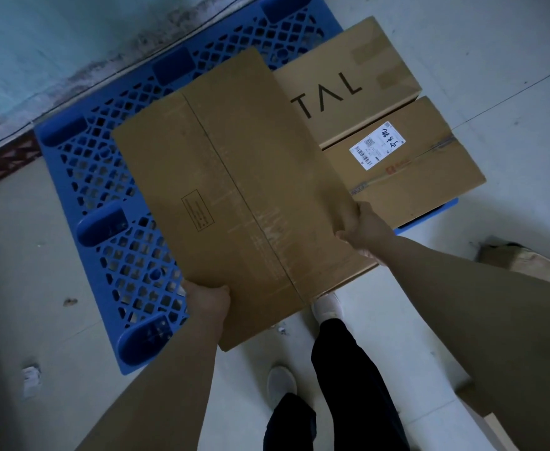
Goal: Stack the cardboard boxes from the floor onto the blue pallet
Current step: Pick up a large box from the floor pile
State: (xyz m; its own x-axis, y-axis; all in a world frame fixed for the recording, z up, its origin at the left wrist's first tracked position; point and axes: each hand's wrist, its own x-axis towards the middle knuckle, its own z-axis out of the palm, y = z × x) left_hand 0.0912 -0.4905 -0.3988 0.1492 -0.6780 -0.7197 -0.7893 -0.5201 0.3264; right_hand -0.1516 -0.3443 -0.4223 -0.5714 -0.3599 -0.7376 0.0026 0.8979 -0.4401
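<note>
Left hand (207, 299) and right hand (364, 232) grip the cardboard box (234, 190): set it level on the blue pallet (104, 157), against the labelled box (407, 164).

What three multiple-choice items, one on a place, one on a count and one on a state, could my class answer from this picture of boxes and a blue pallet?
1. Where is the white-labelled box?
A) on the blue pallet, beside the TAL box
B) in the person's hands
C) on top of the TAL box

2. Leaving out the carried box, how many boxes rest on the pallet?
A) none
B) two
C) four

3. How is the carried box held?
A) by one hand alone
B) by nobody
C) by both hands

Key:
1 A, it lies on the pallet's right side next to the TAL box.
2 B, only those two lie there.
3 C, the left hand and the right hand each grip a near edge.
</note>
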